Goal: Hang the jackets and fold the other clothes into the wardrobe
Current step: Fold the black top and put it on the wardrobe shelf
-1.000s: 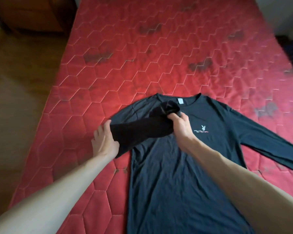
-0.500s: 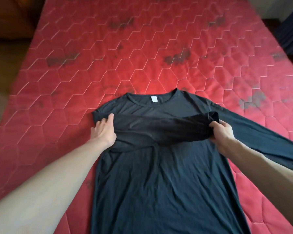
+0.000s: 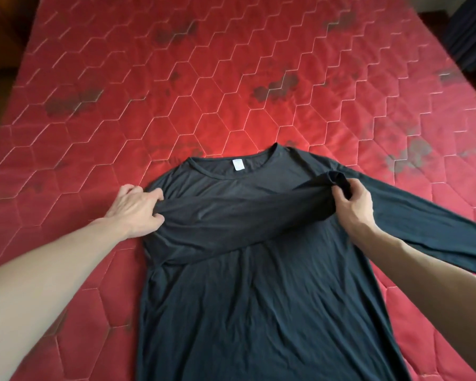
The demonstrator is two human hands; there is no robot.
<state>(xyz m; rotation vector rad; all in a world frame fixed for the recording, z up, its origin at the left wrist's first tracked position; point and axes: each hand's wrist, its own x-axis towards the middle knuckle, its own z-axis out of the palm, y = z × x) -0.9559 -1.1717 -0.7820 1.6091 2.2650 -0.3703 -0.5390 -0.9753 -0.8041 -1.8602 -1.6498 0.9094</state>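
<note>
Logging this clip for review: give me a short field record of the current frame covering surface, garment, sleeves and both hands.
surface: red quilted mattress
garment: dark long-sleeved shirt, lying flat, collar away from the person
folded sleeve: sleeve laid across the chest
other sleeve: right sleeve stretched out to the side on the mattress
left hand: left hand pinning the shirt at the shoulder fold
right hand: right hand gripping the cuff of the folded sleeve
fold status: first sleeve fold only; body not yet folded

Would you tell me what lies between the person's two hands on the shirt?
In the head view, the folded sleeve spans the shirt's chest from left hand to right hand.
</note>
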